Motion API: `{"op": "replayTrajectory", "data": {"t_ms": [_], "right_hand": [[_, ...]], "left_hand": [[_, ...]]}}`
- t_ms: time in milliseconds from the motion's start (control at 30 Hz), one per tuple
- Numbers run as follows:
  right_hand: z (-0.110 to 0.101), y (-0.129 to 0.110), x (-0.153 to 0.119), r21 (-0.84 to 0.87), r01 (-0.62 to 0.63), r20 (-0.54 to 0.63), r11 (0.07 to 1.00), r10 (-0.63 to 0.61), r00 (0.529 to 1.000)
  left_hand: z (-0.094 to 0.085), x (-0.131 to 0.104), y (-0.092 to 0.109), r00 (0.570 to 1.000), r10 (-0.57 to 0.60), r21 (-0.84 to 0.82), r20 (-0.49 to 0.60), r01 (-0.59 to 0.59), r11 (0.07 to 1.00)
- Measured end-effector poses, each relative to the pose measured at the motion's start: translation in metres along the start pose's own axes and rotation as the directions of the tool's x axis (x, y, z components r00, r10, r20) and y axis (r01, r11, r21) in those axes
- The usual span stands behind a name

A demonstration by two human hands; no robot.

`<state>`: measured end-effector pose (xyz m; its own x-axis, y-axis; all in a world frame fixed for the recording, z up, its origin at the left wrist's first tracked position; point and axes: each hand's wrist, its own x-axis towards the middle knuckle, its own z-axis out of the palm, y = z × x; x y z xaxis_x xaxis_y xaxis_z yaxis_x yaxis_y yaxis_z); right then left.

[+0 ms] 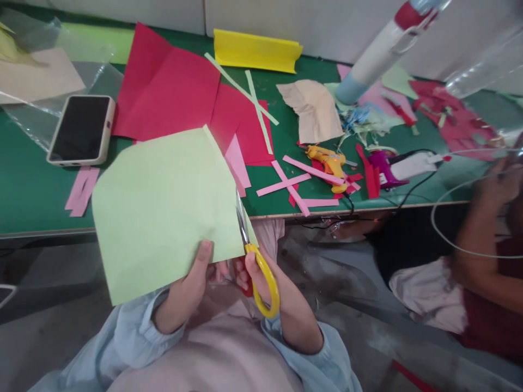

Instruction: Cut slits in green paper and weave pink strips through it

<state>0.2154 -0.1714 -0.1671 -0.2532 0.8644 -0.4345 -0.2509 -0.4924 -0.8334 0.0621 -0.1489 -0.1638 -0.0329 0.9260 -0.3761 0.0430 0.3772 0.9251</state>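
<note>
Left fingers (205,250) pinch green sheet (163,212) at its lower edge. Right fingers (252,264) grip yellow-handled scissors (267,283), blades on sheet's right edge.

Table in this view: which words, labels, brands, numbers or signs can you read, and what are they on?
None can be read.
Purple thing: a small white label, too small and blurred to read.
Phone: dark screen, no text to be seen.
Scissors, green paper, glue gun: no readable marks.
</note>
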Motion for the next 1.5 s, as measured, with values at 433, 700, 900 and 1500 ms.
{"op": "replayTrajectory", "data": {"t_ms": [433,700,900,1500], "right_hand": [[0.004,-0.02,-0.008,-0.178,-0.103,0.004,0.979,0.105,0.994],[0.006,-0.018,-0.008,-0.127,-0.146,-0.025,0.981,0.144,0.989],[0.008,-0.019,-0.009,-0.083,-0.141,-0.048,0.987,0.137,0.989],[0.001,-0.002,-0.002,-0.091,-0.116,0.007,0.989,0.118,0.993]], "left_hand": [[0.003,-0.012,-0.004,0.985,-0.153,-0.251,0.08,0.168,0.953],[0.003,-0.015,-0.004,0.983,-0.179,-0.271,0.045,0.185,0.945],[0.001,-0.016,-0.007,0.987,-0.15,-0.207,0.05,0.157,0.966],[-0.002,-0.016,-0.007,0.994,-0.096,-0.149,0.059,0.104,0.983]]}}
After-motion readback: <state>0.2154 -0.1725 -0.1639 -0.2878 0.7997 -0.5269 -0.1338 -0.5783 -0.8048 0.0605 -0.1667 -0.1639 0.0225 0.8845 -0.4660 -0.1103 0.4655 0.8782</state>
